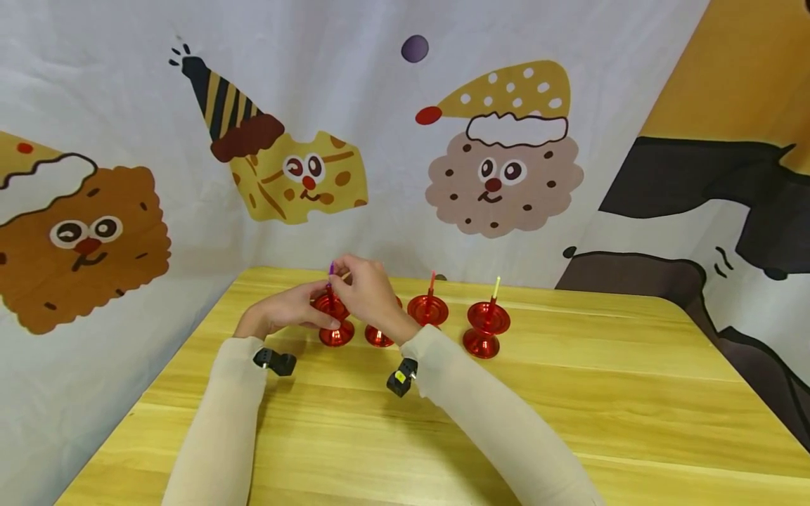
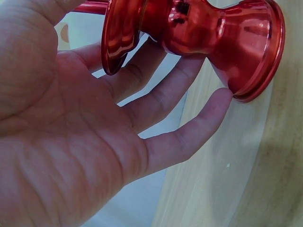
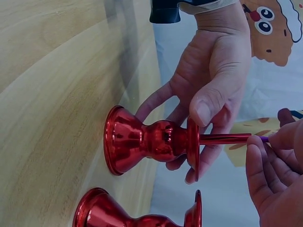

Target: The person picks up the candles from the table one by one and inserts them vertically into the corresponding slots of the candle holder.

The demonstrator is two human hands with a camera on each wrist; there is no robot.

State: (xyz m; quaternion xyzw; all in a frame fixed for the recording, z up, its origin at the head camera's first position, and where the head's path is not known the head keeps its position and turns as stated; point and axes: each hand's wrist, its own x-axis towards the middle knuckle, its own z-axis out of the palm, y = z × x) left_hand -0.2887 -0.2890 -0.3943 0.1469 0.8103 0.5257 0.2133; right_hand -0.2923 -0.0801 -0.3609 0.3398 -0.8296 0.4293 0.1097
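Note:
At the left end of a row of shiny red candle holders, my left hand (image 1: 292, 306) holds the leftmost candle holder (image 1: 337, 334), its fingers behind the stem and the thumb by the dish rim. The holder stands upright on the table. Above it, my right hand (image 1: 368, 289) pinches a thin purple candle (image 1: 332, 268) between thumb and fingers. In the right wrist view the purple candle (image 3: 265, 139) meets the tip of the holder's narrow red tube (image 3: 225, 138); how far it is inside is hidden. The left wrist view shows the holder's flared base (image 2: 248, 45) beside the little fingertip.
A second candle holder (image 1: 380, 337) stands partly behind my right hand. Further right, one holder (image 1: 427, 309) carries a pinkish-red candle (image 1: 433, 280), and another (image 1: 484, 343) a yellow candle (image 1: 497, 288). A printed cloth (image 1: 392, 176) hangs behind the wooden table (image 1: 329, 436).

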